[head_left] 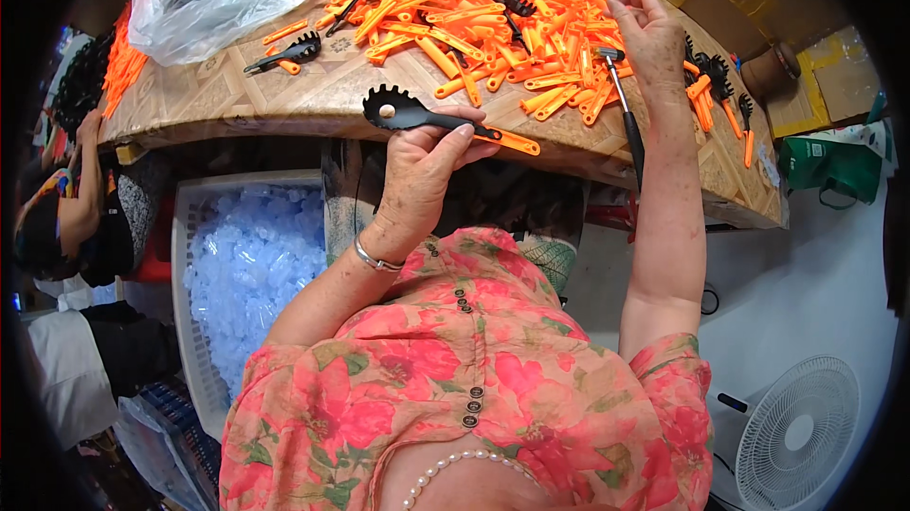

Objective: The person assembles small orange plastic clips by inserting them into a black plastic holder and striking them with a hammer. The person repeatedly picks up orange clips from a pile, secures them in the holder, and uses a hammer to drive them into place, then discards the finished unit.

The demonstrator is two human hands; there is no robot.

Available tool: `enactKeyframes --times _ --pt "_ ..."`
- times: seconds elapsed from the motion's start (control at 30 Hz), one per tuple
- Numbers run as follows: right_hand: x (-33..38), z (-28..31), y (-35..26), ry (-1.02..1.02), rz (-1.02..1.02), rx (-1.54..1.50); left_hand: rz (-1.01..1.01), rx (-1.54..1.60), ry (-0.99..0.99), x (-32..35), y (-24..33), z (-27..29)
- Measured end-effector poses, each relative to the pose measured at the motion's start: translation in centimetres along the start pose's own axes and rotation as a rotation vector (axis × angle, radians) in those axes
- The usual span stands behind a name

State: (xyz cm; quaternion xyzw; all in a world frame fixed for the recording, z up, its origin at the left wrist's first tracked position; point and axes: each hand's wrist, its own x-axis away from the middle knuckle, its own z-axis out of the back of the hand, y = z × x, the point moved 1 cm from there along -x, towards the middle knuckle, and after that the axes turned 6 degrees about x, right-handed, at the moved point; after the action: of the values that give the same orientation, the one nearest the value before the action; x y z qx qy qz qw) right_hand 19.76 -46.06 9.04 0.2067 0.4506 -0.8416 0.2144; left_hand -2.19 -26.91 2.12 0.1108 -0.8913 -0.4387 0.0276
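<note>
Black toothed spoon (408, 115), slotted, held just off the near edge of the table, about mid-scene; teeth to the left, orange handle (517, 140) running right from the dark shaft. Left hand (422, 165) closed on it, thumb and fingers pinching the shaft close to the joint. Whether the joint is fully seated, cannot tell.

Right hand (654, 42) raised farther out, at the right side of the pile of orange handles (464, 23). Fingers loosely bent; anything between them, cannot tell.

On handling, my judgement: a firm pinch near the joint keeps both parts in line, palm clear of the teeth. Sound to keep the piece low and close to the table edge, and the right forearm clear of the hammer (627, 118), whose black grip juts past the near edge.

Surface: wood-patterned tabletop (204, 99), curved by the lens. Loose toothed spoon (292, 53) left of the pile; clear plastic bag (223, 9) far left; more black-and-orange spoons (725, 99) at right.

Room: pale crate (188, 312) of bluish clear plastic below, left; another person's arm (87, 184) at far left; cardboard (848, 80) far right; white fan (798, 430) near right on pale floor.
</note>
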Motion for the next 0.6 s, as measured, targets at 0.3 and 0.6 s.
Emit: enactKeyframes --times 0.3,0.6 --pt "1.8 -4.2 0.9 -0.154 0.188 0.516 0.023 0.005 0.026 0.3 -0.3 0.4" --pt "0.4 -8.3 -1.7 -0.154 0.432 0.344 0.02 0.022 0.046 0.4 -0.2 0.9"
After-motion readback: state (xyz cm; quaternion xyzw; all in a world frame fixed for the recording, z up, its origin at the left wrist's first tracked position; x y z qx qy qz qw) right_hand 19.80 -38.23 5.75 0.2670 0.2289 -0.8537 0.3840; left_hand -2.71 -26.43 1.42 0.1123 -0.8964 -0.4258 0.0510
